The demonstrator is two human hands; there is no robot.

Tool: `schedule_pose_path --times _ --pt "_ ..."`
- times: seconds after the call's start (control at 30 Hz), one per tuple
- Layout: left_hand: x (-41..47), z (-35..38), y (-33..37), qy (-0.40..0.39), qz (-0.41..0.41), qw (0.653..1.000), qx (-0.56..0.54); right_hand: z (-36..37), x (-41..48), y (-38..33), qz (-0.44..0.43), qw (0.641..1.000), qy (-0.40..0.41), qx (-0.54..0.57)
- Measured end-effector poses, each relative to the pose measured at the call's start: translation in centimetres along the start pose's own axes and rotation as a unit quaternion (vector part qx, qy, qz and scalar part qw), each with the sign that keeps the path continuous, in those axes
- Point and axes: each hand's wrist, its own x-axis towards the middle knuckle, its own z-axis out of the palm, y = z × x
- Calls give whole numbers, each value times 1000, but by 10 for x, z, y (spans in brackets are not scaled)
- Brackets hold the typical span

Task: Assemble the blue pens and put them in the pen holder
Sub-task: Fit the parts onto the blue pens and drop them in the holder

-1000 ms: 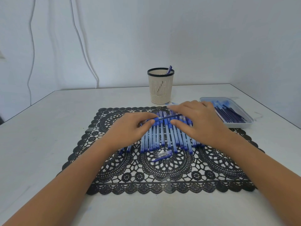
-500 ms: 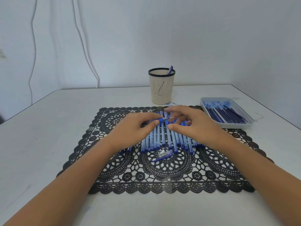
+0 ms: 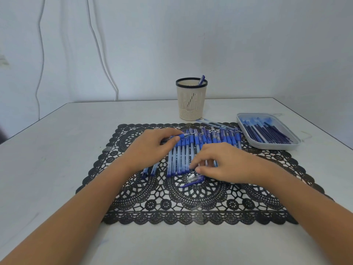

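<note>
Head view: mid-mat (image 3: 191, 203), left hand (image 3: 149, 148) pinches pen (image 3: 184, 135); right hand (image 3: 225, 163) curls over barrels (image 3: 178, 159), hold unclear.

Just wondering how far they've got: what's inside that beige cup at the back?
One blue pen pokes above the rim of the pen holder, its body showing dark through the slats. The denser lower wall hides the bottom.

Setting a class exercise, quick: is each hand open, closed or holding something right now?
Left hand: holding a pen.
Right hand: curled over the pen row; grip cannot be told.
</note>
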Motion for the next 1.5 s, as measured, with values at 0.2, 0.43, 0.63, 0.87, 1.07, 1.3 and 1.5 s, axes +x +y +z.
schedule_pose_path --times 0.2,0.43,0.63,0.87,1.07,1.3,1.5 --pt "1 2 -1 -6 8 1000 6 4 0 -8 -29 998 0 -53" --pt "1 1 3 -2 15 1000 10 6 1 -12 -24 994 -24 -104" --pt "0 1 5 -8 15 1000 11 3 0 -14 -9 996 -52 -73" --pt "-1 1 6 -6 16 1000 -5 4 -2 -15 -13 999 -11 -40" --pt "0 0 6 4 -4 999 -34 -12 -5 -8 17 986 125 110" --pt "-1 2 7 -9 -9 998 -62 -15 1 6 71 910 294 285" --pt "-1 2 12 -9 3 998 -69 -9 5 5 70 902 299 303"
